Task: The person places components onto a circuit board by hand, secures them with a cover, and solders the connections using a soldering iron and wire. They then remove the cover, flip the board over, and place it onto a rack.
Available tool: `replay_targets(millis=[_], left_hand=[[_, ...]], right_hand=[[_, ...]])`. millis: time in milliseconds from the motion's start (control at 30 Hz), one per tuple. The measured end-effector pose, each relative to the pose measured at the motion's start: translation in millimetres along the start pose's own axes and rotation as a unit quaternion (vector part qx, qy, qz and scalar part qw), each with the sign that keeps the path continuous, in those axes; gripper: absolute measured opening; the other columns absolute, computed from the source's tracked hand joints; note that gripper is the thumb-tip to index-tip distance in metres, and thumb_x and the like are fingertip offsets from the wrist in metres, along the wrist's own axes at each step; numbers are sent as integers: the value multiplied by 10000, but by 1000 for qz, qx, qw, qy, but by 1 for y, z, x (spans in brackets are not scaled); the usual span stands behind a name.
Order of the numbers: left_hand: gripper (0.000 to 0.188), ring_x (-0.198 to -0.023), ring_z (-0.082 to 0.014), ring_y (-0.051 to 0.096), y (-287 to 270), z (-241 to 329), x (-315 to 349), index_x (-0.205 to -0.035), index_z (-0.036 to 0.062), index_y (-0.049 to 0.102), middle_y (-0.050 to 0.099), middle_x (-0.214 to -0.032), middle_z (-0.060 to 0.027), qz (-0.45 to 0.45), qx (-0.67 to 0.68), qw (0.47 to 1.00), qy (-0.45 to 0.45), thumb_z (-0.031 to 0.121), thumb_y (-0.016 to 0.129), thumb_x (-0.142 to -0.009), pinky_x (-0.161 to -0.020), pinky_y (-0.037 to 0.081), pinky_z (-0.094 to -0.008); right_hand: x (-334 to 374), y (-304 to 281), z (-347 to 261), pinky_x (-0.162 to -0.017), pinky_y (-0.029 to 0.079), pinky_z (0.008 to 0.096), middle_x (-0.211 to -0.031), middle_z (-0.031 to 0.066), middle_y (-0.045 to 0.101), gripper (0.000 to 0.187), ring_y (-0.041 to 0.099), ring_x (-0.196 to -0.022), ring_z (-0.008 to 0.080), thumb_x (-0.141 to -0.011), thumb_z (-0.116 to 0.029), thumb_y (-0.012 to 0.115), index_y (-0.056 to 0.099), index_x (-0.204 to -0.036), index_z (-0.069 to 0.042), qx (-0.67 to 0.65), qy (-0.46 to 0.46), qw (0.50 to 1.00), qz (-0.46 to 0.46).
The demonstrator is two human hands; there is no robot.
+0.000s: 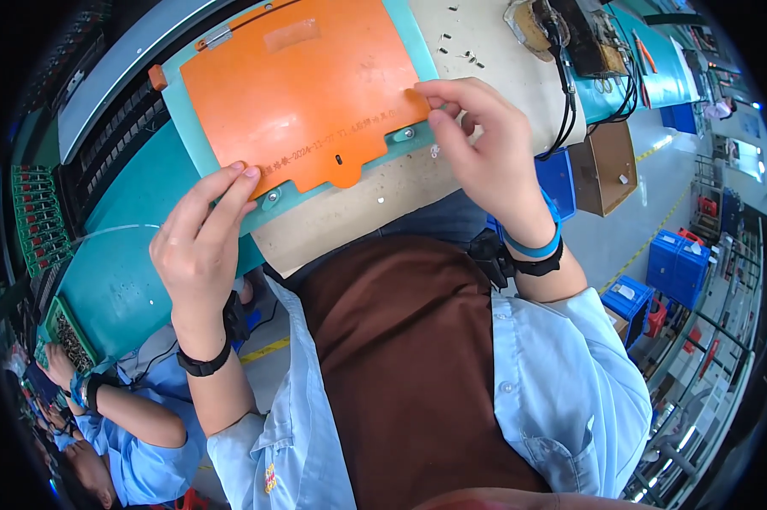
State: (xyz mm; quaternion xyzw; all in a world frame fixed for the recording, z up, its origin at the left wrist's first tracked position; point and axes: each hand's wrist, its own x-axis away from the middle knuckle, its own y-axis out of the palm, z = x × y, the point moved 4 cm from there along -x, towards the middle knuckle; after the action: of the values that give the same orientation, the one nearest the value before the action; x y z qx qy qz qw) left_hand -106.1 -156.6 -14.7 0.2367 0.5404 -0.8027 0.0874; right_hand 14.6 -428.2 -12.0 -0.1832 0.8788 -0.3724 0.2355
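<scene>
A flat orange cover plate (307, 93) with printed writing along its front edge lies over a pale green fixture board (198, 153). A metal hinge (216, 38) shows at its far left edge. My left hand (200, 234) is closed on the plate's near left corner, fingertips on top. At the near right corner, my right hand (489, 153) pinches the plate's edge between thumb and index finger. Green tabs with screws (409, 133) stick out by the plate's front notches. Whatever lies under the plate is hidden.
Several small metal parts (470, 58) lie on the beige mat (383, 195). Black cables (564, 93) hang from a device at the far right. Green circuit boards (43, 217) stand at left. A co-worker's hand (59, 365) is beside a green parts tray (69, 336).
</scene>
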Motion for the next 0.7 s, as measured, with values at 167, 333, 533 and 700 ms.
replay_targets(millis=[167, 333, 533, 700], left_hand=[[280, -916, -210, 758, -36, 6, -18, -1105, 71, 800, 762, -1101, -61, 98, 71, 992, -38, -27, 784, -843, -693, 608, -269], [175, -886, -202, 751, -70, -2, -63, -1091, 40, 791, 774, -1033, -103, 148, -23, 989, 15, 18, 738, -926, -739, 598, -275], [164, -906, -161, 737, -73, -4, -66, -1129, -6, 764, 787, -1069, -113, 146, -66, 986, 47, 29, 673, -996, -764, 568, -225], [169, -885, -141, 731, -73, -3, -65, -1132, -17, 763, 790, -1059, -106, 141, -59, 988, 18, 38, 682, -994, -767, 561, -216]], right_hand=[[-9, -23, 0, -805, 509, 237, -1111, 86, 726, 228, 658, -929, 112, -992, -18, 627, 684, -1211, 14, -269, 54, 959, 74], [-39, -25, -3, -831, 517, 257, -1180, 102, 720, 288, 660, -981, 131, -996, -43, 633, 638, -1277, 21, -212, -8, 970, 119], [-38, 10, 16, -834, 540, 309, -1251, 121, 705, 345, 683, -1027, 221, -943, -71, 684, 641, -1277, 6, 69, 18, 997, 30], [-40, 11, 17, -831, 549, 362, -1194, 131, 708, 362, 681, -1057, 299, -896, -87, 717, 665, -1250, -33, 63, -27, 996, 62]])
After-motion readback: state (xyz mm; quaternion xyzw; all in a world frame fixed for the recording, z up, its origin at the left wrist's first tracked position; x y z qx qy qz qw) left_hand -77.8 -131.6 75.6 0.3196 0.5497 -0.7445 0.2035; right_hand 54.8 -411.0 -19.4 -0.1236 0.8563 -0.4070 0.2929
